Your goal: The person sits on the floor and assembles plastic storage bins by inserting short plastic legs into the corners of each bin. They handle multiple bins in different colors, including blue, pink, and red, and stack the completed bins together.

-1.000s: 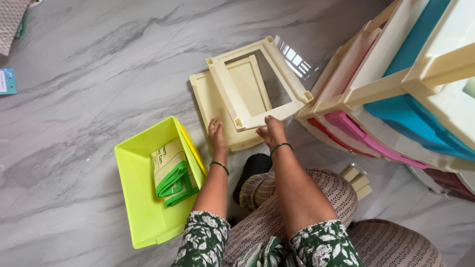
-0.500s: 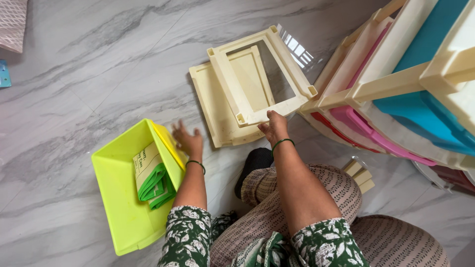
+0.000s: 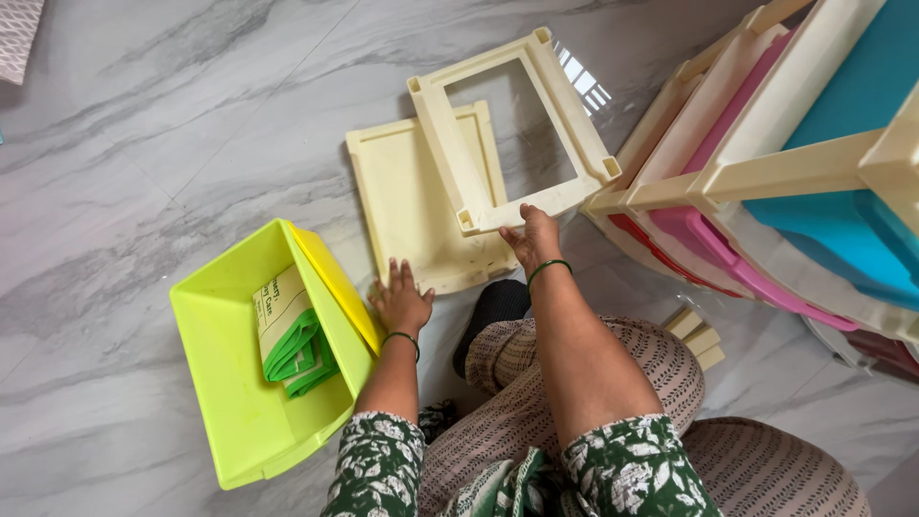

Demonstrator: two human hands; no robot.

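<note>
on the floor, two cream panels [image 3: 412, 206], one bin [image 3: 239, 383]

floor [image 3: 144, 172]: polished grey-white marble, glossy w/ reflections. cream frame [image 3: 574, 124] & cream panel [image 3: 402, 201]: hard moulded plastic, smooth, semi-matt. lime bin [image 3: 239, 431]: smooth plastic w/ slight sheen; inside it a paper sheet [image 3: 276, 299] & green folded cloth-like bag [image 3: 299, 354], matt. drawer rack [image 3: 766, 172]: plastic, glossy pink & teal drawers. sleeves & trousers: soft printed cloth.
</note>
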